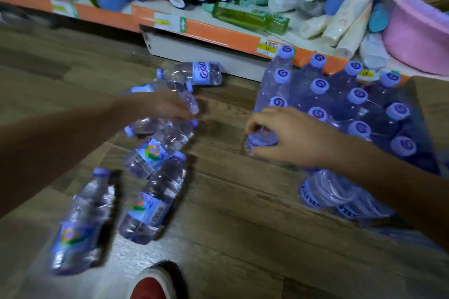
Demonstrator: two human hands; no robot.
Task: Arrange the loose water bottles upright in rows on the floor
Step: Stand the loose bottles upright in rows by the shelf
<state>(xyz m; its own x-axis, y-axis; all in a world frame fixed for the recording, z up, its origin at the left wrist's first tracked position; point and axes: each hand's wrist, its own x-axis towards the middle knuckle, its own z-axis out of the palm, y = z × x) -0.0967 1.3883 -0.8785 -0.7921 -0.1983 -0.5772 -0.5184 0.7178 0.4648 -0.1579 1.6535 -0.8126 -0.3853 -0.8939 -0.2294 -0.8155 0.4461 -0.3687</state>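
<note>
Several clear water bottles with purple caps stand upright in rows [340,94] on the wooden floor at the right. My right hand [289,138] is closed over the top of one upright bottle [261,141] at the front left corner of that group. Several loose bottles lie on their sides at the left, among them one by the shelf base [194,74] and two nearer me [150,201] [80,223]. My left hand [165,105] grips a lying bottle [190,101] near its neck. The picture is blurred.
A low shelf with an orange edge strip [206,31] runs along the back, piled with tubes, cans and a green bottle [247,18]. A pink tub [418,31] sits on it at the far right. A red shoe [155,284] shows at the bottom.
</note>
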